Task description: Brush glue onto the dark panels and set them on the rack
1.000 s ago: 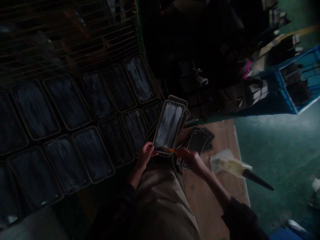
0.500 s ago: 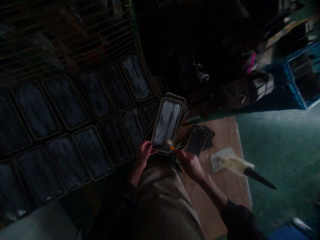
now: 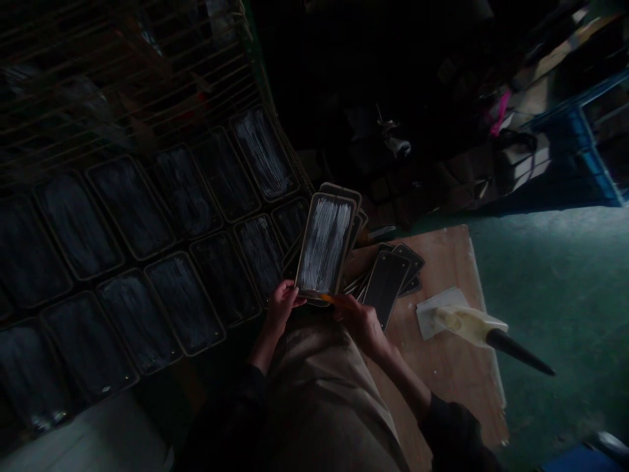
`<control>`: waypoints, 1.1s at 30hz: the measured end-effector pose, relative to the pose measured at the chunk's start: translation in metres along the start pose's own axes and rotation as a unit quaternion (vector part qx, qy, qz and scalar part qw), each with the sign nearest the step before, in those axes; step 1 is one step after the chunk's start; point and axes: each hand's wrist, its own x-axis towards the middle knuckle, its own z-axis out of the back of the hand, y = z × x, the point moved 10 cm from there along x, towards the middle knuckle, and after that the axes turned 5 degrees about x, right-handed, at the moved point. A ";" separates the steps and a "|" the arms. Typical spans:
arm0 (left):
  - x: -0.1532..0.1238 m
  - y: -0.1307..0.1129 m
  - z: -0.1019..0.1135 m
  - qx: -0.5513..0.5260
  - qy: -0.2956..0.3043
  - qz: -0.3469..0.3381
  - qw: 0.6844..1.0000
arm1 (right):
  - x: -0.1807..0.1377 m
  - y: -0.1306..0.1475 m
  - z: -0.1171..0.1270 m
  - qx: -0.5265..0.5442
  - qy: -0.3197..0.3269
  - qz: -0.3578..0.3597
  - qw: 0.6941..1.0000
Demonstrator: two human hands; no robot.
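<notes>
My left hand [image 3: 284, 300] grips the lower left corner of a dark rectangular panel [image 3: 326, 244] with rounded corners and a pale rim. Whitish streaks of a brushed-on coating cover most of its face. Other panels lie stacked beneath it. In my right hand [image 3: 362, 321] is a small brush with an orange handle [image 3: 326, 297]; its bristles are at the panel's bottom edge and hard to make out. Right of the stack, several uncoated dark panels [image 3: 387, 286] lie fanned on a wooden board [image 3: 442, 373].
A whitish container with a black spout-like end [image 3: 472, 326] rests on the board's right side, over a pale sheet [image 3: 423, 321]. Rows of streaked panels [image 3: 132, 210] lie on the left, below a wire rack [image 3: 132, 72]. A blue crate [image 3: 572, 154] stands at the far right.
The brush in my right hand has moved down and left to the panel's bottom edge. White streaks now reach further down the panel. My left hand keeps its grip.
</notes>
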 end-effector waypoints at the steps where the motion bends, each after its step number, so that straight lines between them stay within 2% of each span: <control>1: 0.000 0.000 0.000 0.005 -0.001 0.004 1.000 | 0.000 -0.004 0.010 -0.001 -0.019 -0.008 1.000; 4: -0.001 0.000 -0.001 0.013 -0.007 0.011 1.000 | 0.003 -0.005 0.044 -0.021 -0.078 -0.007 0.997; 7: -0.002 -0.004 -0.003 0.006 -0.002 0.004 1.000 | 0.012 0.014 0.073 -0.047 -0.123 0.043 0.990; 11: -0.006 -0.006 -0.009 -0.003 0.023 0.004 1.000 | 0.040 0.047 0.100 -0.105 -0.157 0.134 0.973; 14: -0.008 -0.006 -0.012 0.000 0.028 0.006 1.000 | 0.070 0.060 0.113 -0.155 -0.172 0.172 0.957; 17: -0.006 -0.001 -0.012 0.000 0.022 0.017 1.000 | 0.096 0.058 0.116 -0.182 -0.160 0.177 0.954; 19: -0.004 0.003 -0.013 0.000 0.019 0.024 1.000 | 0.103 0.055 0.111 -0.197 -0.140 0.178 0.954; 24: -0.002 0.005 -0.013 -0.001 0.018 0.016 1.000 | 0.087 0.057 0.091 -0.188 -0.067 0.197 0.960; 27: -0.003 0.003 -0.013 0.002 0.017 0.011 1.000 | 0.088 0.066 0.091 -0.168 -0.059 0.226 0.958; 33: -0.001 0.006 -0.012 -0.006 0.006 0.028 1.000 | 0.134 0.065 0.094 -0.254 -0.033 0.272 0.927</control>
